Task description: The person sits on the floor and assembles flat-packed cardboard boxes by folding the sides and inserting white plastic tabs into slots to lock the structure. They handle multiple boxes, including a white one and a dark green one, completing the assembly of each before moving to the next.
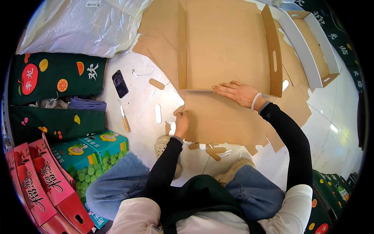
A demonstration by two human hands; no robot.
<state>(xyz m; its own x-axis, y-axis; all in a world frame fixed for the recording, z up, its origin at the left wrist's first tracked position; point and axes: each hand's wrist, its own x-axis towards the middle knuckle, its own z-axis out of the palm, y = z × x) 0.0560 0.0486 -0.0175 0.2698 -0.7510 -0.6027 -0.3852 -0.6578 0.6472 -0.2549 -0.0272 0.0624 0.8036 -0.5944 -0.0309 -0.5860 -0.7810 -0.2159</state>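
A large brown cardboard box blank (228,46) lies before me, its two side walls standing up with handle slots and its near flap (218,121) lying flat toward me. My right hand (239,94) rests on the fold line between base and near flap, fingers stretched out and palm down. At the left edge of the near flap my left hand (182,124) is closed, its curled fingers pinching the cardboard there. A small rounded cardboard piece (178,112) shows beside those fingers. What lies inside the pinch is partly hidden.
A folded white-and-brown tray box (309,46) stands at the far right. On the floor at left are a phone (120,84), a wooden-handled knife (124,116) and oval cutouts (157,113). Pink cartons (43,179) and green cartons (103,144) stand lower left. A plastic-wrapped bundle (82,31) lies far left.
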